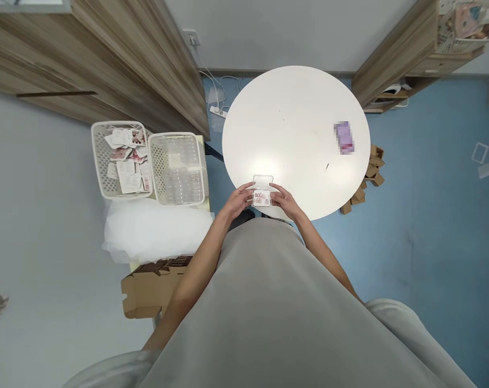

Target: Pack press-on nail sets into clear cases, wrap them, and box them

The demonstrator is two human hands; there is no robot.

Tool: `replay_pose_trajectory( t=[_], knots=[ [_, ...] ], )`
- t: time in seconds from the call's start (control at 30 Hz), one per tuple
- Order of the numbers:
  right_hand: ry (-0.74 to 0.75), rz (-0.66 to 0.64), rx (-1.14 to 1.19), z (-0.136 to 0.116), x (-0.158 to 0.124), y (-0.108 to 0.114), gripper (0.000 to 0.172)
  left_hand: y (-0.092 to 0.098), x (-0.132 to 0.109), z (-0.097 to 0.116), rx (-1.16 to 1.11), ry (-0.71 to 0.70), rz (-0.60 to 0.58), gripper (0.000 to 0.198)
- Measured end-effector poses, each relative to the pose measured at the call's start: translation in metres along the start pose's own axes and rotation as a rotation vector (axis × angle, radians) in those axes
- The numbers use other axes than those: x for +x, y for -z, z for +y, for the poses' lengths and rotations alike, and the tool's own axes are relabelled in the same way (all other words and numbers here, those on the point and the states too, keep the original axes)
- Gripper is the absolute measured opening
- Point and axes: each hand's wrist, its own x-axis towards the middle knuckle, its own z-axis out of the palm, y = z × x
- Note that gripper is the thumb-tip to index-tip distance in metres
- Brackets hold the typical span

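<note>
A small clear plastic box (pixel 262 198) is at the near edge of the white round table, its transparent lid (pixel 263 180) tipped back on the far side. Inside the box lies a printed card or packet with reddish and pinkish spots, too small to make out. My left hand (pixel 239 199) grips the box's left side, with fingers along the lid's left edge. On the other side my right hand (pixel 284 200) holds the right wall, a fingertip by the lid's right corner.
The white table (pixel 297 108) bears a blurred purple item (pixel 344 138). At left are a basket of printed packets (pixel 100 161), a basket of clear boxes (pixel 151 172), white wrapping (pixel 159 229) and a cardboard box (pixel 147 293). Small cartons (pixel 374 161) lie beyond the table's right edge.
</note>
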Motion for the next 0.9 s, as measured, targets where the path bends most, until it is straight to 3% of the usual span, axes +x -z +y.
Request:
replay_pose_trajectory(
  t=[0.2,0.5,0.9],
  knots=[
    [0.008,0.036,-0.028,0.012,0.0,0.002,0.054,-0.002,-0.005,-0.007,0.033,-0.068,0.052,0.043],
    [0.069,0.012,-0.098,0.018,0.007,0.007,0.098,0.003,-0.008,-0.017,0.058,-0.147,0.011,0.096],
    [0.074,0.042,-0.15,0.026,0.013,0.002,0.107,0.012,0.002,-0.03,0.098,-0.153,0.048,0.094]
  ],
)
